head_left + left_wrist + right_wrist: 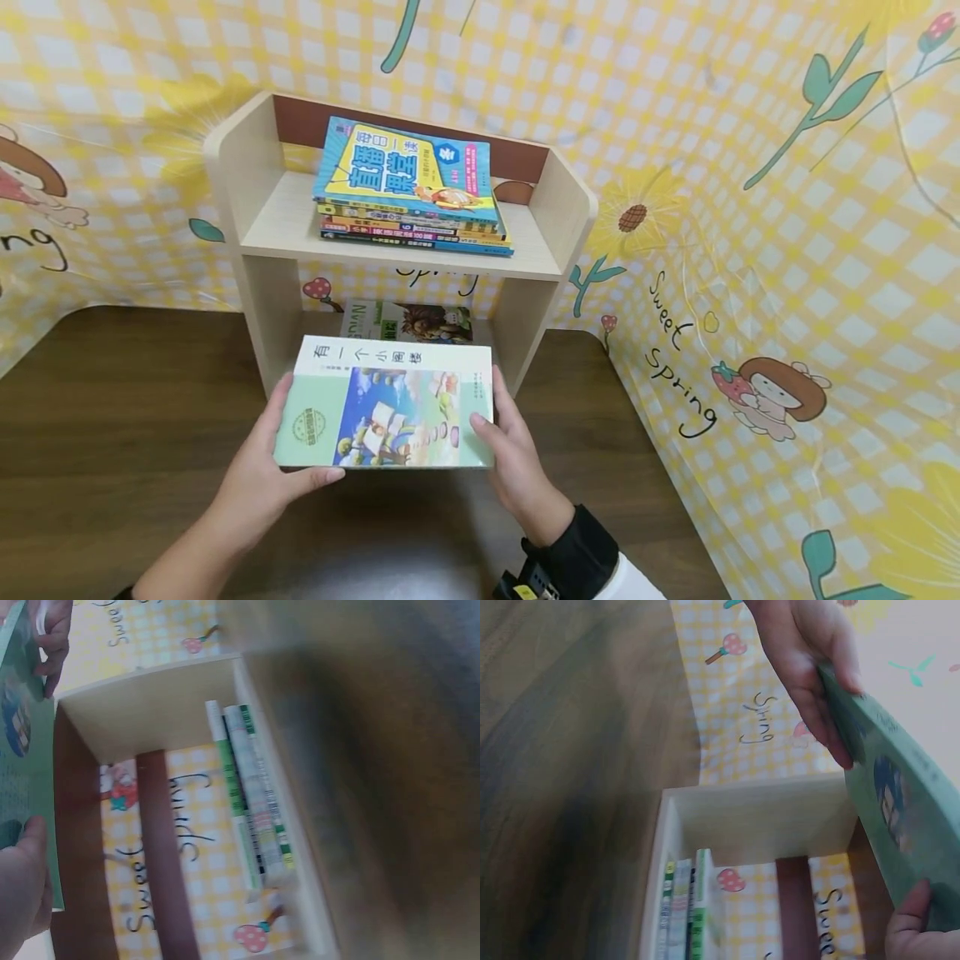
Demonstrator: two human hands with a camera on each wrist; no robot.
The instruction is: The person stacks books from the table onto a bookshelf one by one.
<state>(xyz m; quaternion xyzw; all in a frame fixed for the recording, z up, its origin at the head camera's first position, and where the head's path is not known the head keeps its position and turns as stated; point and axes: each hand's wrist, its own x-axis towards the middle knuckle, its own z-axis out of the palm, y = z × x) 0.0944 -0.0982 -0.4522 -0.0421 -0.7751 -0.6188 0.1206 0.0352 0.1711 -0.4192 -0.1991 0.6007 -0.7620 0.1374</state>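
A green and white paperback book [405, 417] with a blue picture and Chinese lettering is held level in front of the small shelf. My left hand [255, 467] grips its left end, the thumb lying along the near edge. At the right end my right hand [517, 454] grips the book, thumb on the cover and fingers beneath. From below, the left wrist view shows the book's green back cover [28, 787]. Behind the book, a magazine-like cover [435, 322] lies on the lower shelf, partly hidden; the left wrist view shows several books stacked there [251, 795].
The light wooden two-tier shelf [262, 325] stands on a dark wood-grain surface [135, 400]. Several books lie in a stack [408, 179] on its upper board, a blue and yellow one on top. Yellow checked cloth [750, 208] hangs behind and to the right.
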